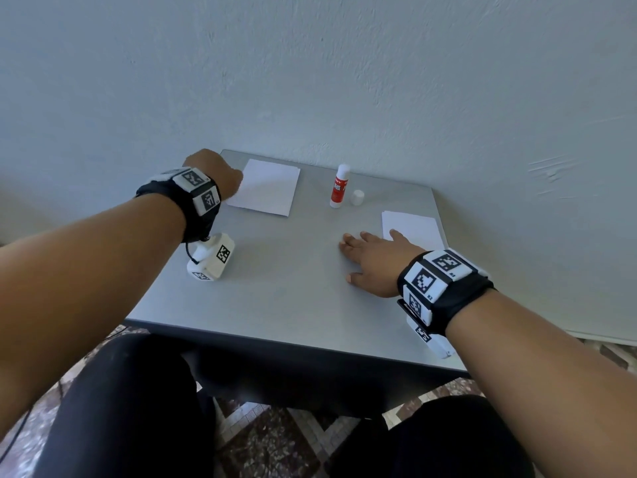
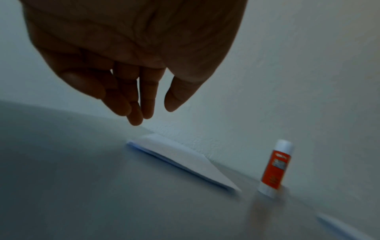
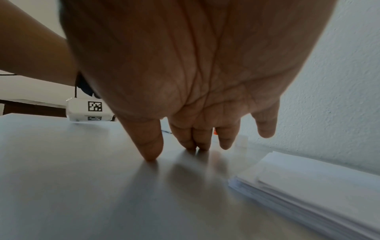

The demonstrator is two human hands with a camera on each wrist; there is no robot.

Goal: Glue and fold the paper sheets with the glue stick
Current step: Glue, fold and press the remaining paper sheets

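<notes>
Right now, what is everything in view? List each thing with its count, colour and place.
table: one, grey, against the wall
folded paper: one small pile, white, far left of the table
paper stack: one, white, at the table's right edge
glue stick: one, red and white, upright at the far middle, uncapped
cap: one, white, standing just right of the glue stick
wall: one, pale, behind the table
floor: patterned tiles, below the table
wrist bands: two, black with white coded tags, one on each wrist
left hand: above the left edge of the folded paper, fingers relaxed, holding nothing
right hand: fingertips on the bare table, beside the paper stack
</notes>
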